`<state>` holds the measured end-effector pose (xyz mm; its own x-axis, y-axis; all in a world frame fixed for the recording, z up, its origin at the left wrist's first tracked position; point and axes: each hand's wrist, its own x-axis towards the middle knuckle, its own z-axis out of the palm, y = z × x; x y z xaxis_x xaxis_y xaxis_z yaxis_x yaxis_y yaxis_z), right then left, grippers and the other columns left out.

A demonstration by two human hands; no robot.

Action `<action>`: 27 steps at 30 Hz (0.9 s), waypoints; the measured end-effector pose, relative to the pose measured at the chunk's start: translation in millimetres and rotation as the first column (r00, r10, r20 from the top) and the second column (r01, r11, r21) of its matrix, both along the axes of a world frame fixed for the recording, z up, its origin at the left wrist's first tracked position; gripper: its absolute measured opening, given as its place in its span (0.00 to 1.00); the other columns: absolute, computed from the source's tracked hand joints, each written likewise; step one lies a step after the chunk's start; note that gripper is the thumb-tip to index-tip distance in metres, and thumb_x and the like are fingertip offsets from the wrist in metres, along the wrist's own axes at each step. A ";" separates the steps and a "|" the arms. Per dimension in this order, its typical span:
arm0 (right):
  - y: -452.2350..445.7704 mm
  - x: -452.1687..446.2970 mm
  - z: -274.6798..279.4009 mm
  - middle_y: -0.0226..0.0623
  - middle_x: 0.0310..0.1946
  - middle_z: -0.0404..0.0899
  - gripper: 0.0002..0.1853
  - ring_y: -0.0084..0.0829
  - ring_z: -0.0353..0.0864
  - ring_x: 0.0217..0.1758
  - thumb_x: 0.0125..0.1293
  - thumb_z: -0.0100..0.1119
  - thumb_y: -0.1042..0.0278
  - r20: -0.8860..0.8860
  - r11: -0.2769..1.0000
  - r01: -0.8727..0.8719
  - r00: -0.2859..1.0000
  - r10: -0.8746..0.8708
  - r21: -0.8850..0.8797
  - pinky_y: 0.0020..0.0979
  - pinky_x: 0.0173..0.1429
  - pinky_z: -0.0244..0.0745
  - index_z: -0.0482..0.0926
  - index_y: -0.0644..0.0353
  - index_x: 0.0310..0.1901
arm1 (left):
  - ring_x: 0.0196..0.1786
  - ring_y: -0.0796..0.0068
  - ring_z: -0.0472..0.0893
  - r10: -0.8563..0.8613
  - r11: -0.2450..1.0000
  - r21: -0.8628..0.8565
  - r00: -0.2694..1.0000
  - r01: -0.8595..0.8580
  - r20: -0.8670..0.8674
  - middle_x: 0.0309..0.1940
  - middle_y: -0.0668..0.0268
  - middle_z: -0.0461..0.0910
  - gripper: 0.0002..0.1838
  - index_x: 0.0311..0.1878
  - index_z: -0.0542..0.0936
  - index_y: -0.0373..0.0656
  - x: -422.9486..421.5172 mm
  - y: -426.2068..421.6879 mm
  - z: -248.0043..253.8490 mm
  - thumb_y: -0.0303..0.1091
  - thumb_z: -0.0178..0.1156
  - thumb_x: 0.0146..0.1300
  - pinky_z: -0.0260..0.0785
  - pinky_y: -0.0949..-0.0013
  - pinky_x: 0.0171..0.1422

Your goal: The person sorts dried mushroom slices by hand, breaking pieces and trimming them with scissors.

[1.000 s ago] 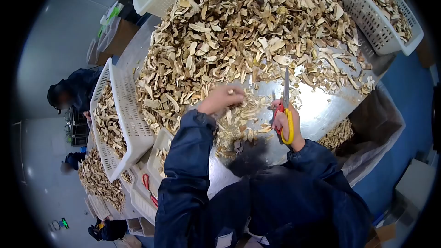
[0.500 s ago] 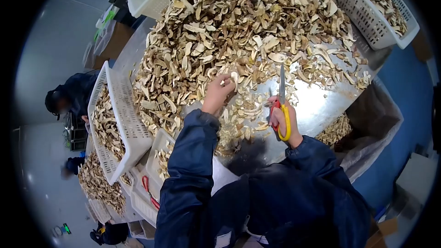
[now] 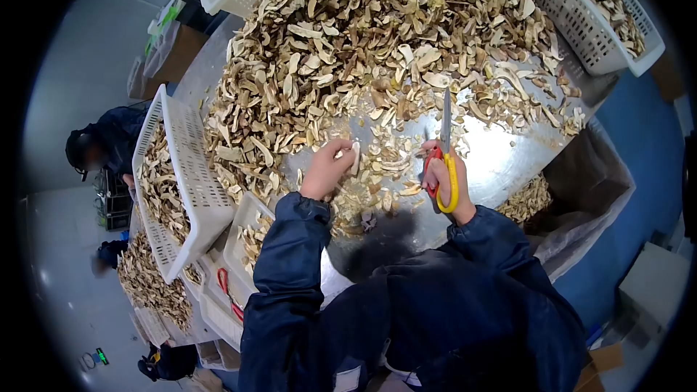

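My left hand (image 3: 328,168) pinches a pale dried slice (image 3: 355,158) between thumb and fingers, above small slices and crumbs on the metal table (image 3: 501,167). To its right, my right hand (image 3: 451,181) is closed round scissors (image 3: 448,174) with red and yellow handles. Their blades look closed and point away from me, towards the large heap of dried slices (image 3: 377,36). A gap lies between the two hands.
White perforated baskets of slices stand at the left (image 3: 185,181) and upper right (image 3: 602,36). A lined bin (image 3: 581,203) is below the table's right edge. Red-handled scissors (image 3: 229,294) lie by a white tray (image 3: 250,236). Co-workers (image 3: 109,141) are at the far left.
My left hand has come back from the heap's edge towards me with a slice between its fingers. My right hand keeps the scissors in nearly the same place.
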<state>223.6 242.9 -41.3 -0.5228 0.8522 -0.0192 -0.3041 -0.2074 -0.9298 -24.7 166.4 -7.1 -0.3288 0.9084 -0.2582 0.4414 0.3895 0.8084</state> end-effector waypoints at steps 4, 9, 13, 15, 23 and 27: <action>-0.6 -0.5 -0.9 0.24 0.19 0.66 0.18 0.14 0.66 0.17 0.70 0.50 0.60 0.007 1.000 -0.002 1.000 0.002 0.003 0.19 0.23 0.64 0.70 0.64 0.53 | 0.34 0.81 0.78 0.104 0.995 -0.038 0.955 -0.097 0.276 0.40 0.65 0.79 0.19 0.56 0.73 0.36 -6.0 -8.0 1.3 0.24 0.50 0.61 0.70 0.78 0.39; -1.1 -2.6 0.8 0.24 0.18 0.65 0.19 0.15 0.64 0.16 0.70 0.48 0.59 0.024 1.000 0.000 1.000 0.000 0.012 0.19 0.23 0.65 0.69 0.66 0.54 | 0.35 0.79 0.79 0.244 0.970 -0.122 0.858 -0.212 0.451 0.40 0.65 0.79 0.17 0.53 0.73 0.39 -30.1 -14.3 -4.4 0.22 0.45 0.60 0.70 0.79 0.37; -0.4 -2.5 0.7 0.25 0.18 0.64 0.20 0.16 0.63 0.17 0.70 0.47 0.59 0.032 1.000 -0.017 0.999 0.017 0.007 0.20 0.24 0.66 0.68 0.68 0.54 | 0.39 0.75 0.80 0.279 0.960 -0.121 0.862 -0.252 0.424 0.45 0.62 0.76 0.18 0.54 0.72 0.39 -7.6 -2.8 9.5 0.21 0.45 0.61 0.74 0.76 0.40; -1.1 -2.5 -3.5 0.25 0.20 0.66 0.19 0.15 0.65 0.17 0.70 0.51 0.57 -0.019 1.000 0.001 1.000 -0.001 -0.019 0.19 0.23 0.62 0.70 0.64 0.53 | 0.40 0.73 0.80 0.213 0.977 -0.060 0.917 -0.204 0.338 0.47 0.61 0.75 0.19 0.55 0.72 0.39 4.7 2.0 10.8 0.20 0.44 0.60 0.75 0.76 0.41; -1.6 -2.4 -0.2 0.24 0.21 0.66 0.19 0.15 0.65 0.18 0.69 0.51 0.59 -0.023 0.999 -0.003 1.000 0.002 -0.037 0.19 0.24 0.63 0.70 0.65 0.54 | 0.27 0.76 0.77 0.171 0.985 -0.050 0.970 -0.164 0.174 0.34 0.61 0.78 0.11 0.45 0.73 0.36 -9.6 5.4 -12.1 0.22 0.46 0.60 0.69 0.72 0.30; -1.8 -4.7 4.0 0.25 0.16 0.63 0.21 0.17 0.62 0.17 0.69 0.46 0.60 0.023 0.999 -0.016 1.000 0.016 -0.033 0.21 0.25 0.68 0.67 0.71 0.55 | 0.28 0.59 0.79 0.093 0.994 -0.035 0.975 -0.102 -0.202 0.26 0.53 0.78 0.10 0.42 0.73 0.37 5.0 14.3 -8.6 0.29 0.54 0.59 0.69 0.62 0.32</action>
<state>218.9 241.1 -37.3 -0.5354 0.8425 -0.0595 -0.2792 -0.2430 -0.9290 -19.7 180.8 -15.6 -0.4641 0.8585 -0.2183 0.5504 0.4725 0.6883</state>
